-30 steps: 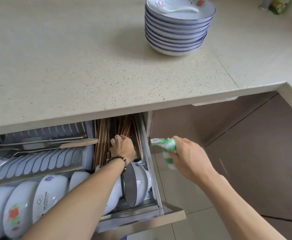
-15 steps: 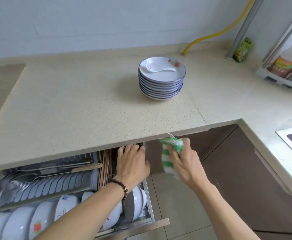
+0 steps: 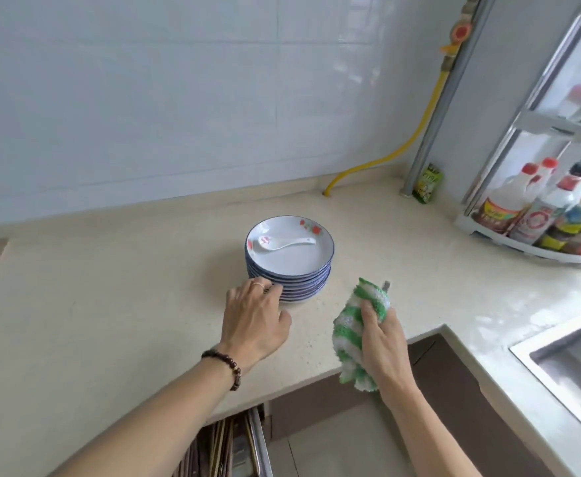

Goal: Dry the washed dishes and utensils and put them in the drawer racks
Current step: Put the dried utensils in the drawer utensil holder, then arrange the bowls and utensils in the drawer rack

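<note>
A stack of several white plates with blue rims point(image 3: 289, 266) stands on the beige countertop point(image 3: 110, 304). A white ceramic spoon point(image 3: 284, 242) lies in the top plate. My left hand point(image 3: 253, 320) is at the stack's near left side, fingertips touching the lower plates, fingers slightly bent. My right hand point(image 3: 380, 333) grips a green and white striped cloth point(image 3: 354, 332) just right of the stack, over the counter's front edge. The open drawer point(image 3: 234, 442) with chopsticks shows under the counter at the bottom.
A white corner rack with sauce bottles point(image 3: 540, 215) stands at the back right. A steel sink point(image 3: 571, 370) is set in the counter at the right. A yellow hose point(image 3: 395, 153) and a grey pipe run up the tiled wall.
My left hand has left the drawer and risen to the plate stack. My right hand has lifted the cloth above the counter edge. The view has tilted up from the drawer.
</note>
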Tool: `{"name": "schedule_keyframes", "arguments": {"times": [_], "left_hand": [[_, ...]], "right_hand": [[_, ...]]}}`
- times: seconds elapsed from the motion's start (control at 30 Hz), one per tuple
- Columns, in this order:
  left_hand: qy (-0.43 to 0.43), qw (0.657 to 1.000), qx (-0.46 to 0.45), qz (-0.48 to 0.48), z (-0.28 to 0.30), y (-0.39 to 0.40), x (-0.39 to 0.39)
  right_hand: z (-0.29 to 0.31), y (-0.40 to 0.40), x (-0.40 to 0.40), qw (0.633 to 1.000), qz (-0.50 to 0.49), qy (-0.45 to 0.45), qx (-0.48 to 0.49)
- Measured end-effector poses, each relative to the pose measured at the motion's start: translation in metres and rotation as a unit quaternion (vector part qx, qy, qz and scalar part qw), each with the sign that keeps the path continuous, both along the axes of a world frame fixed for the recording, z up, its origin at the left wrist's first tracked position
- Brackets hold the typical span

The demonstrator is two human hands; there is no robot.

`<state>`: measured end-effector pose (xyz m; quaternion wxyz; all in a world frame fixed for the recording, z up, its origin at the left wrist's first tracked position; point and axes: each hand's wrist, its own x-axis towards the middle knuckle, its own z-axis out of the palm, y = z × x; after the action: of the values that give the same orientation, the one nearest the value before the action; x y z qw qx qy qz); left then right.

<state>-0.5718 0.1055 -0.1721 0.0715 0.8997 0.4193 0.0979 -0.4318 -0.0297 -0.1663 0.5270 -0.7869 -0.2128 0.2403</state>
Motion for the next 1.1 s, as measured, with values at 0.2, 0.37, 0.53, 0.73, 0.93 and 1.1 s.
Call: {"name": "schedule_keyframes", "arguments": {"times": [0.2,0.37,0.53,0.73,0.93,1.1], "left_hand": [[0.018,0.999,-0.005,-0.038,0.016,0.087,0.061],[0.044,0.996,-0.008,-0.083,0.01,0.142,0.109],[0.103,0.987,-0.002,-0.121,0.002,0.158,0.139],[0.057,0.992,-0.049,-0.1,0.01,0.169,0.142],[-0.078,0.977,-0.195,-0.016,0.049,0.187,0.125],[-0.29,0.883,-0.363,0.067,0.08,0.198,0.091]], "right_hand": [[0.004,0.048,0.026,0.999,0.003,-0.02,-0.026],[0.007,0.069,0.03,1.0,0.004,-0.025,-0.018],[0.011,0.076,0.03,0.999,-0.018,-0.026,-0.04],[0.016,0.081,0.036,0.999,-0.018,0.015,-0.029],[0.038,0.101,0.036,0.994,-0.003,0.083,0.064],[0.068,0.131,0.038,0.994,0.061,-0.011,0.093]]}}
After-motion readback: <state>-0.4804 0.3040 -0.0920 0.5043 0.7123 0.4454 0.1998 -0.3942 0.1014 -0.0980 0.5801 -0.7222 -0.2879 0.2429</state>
